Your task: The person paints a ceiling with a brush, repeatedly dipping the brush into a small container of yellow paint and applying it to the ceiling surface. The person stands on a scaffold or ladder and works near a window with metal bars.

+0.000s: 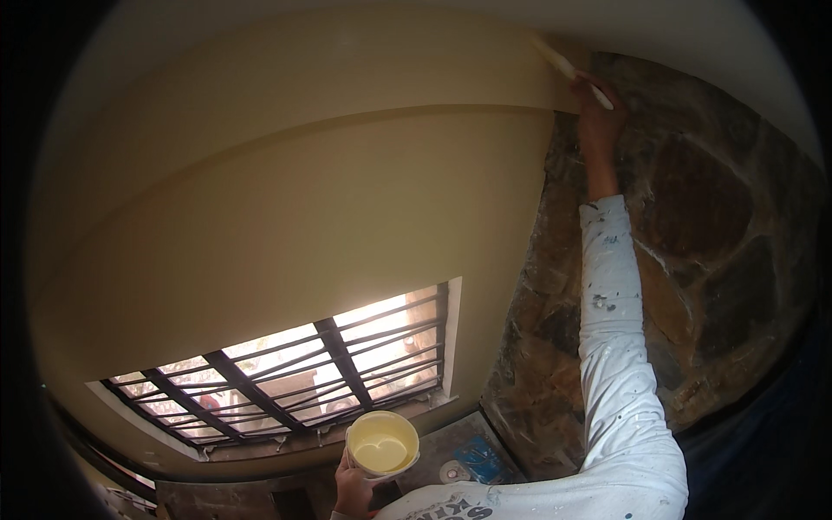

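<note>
High up at the right, my right hand [598,108] is closed round the pale handle of a paintbrush [559,61]. Its tip lies against the yellowish wall [347,191] just under the ceiling, close to where the stonework begins; the bristles are too dim to make out. Low in the middle, my left hand [352,487] grips a white bucket [414,464] from its left side. Pale yellow paint [380,452] lies inside it, and the bucket is held with its mouth up.
A barred window [299,377] fills the lower left. Dark irregular stonework [702,199] covers the right wall. Below is a counter [433,438] with a blue plastic packet [478,459] and a small round white item [453,471]. The whitish ceiling [676,35] runs along the top.
</note>
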Motion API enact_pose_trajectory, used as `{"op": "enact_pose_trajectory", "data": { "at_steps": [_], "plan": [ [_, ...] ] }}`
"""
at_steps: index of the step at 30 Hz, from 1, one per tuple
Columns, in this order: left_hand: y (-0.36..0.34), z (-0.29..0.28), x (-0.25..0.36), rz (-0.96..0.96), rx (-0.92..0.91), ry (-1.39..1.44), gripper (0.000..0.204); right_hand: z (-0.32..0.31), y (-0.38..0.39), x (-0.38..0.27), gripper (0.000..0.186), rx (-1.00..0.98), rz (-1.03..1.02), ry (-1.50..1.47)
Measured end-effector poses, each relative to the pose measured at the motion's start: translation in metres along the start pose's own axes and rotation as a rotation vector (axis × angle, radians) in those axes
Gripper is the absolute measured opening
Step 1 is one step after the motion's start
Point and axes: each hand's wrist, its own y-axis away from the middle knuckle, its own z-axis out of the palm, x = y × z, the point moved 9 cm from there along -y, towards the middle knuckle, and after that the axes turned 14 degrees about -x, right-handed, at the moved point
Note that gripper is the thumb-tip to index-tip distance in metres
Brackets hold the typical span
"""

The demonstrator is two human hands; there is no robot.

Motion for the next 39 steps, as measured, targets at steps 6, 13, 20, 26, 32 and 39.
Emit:
{"op": "enact_pose_trajectory", "data": {
  "at_steps": [6, 13, 20, 26, 32, 39],
  "plan": [
    [0.002, 0.007, 0.004, -0.012, -0.003, 0.015, 0.084, -0.017, -0.007, 0.022, 0.013, 0.033, 0.022, -0.020],
    [-0.001, -0.009, -0.006, 0.003, -0.059, -0.044, 0.076, -0.038, -0.004, 0.043, 0.016, 0.176, 0.086, -0.271],
    [-0.010, 0.041, 0.010, -0.052, -0.128, -0.077, 0.083, 0.041, 0.044, -0.027, 0.020, 0.163, 0.083, -0.024],
    [-0.018, 0.069, 0.019, -0.076, -0.108, -0.077, 0.081, 0.067, 0.102, -0.093, 0.023, 0.179, 0.206, -0.600],
    [-0.026, 0.082, 0.029, -0.096, -0.105, -0.063, 0.082, 0.104, 0.260, -0.133, 0.015, -0.254, 0.459, -0.890],
    [-0.027, 0.098, 0.056, -0.041, -0.122, -0.161, 0.056, 0.129, 0.419, -0.173, 0.023, -1.221, 0.367, -0.583]
  ]
}}
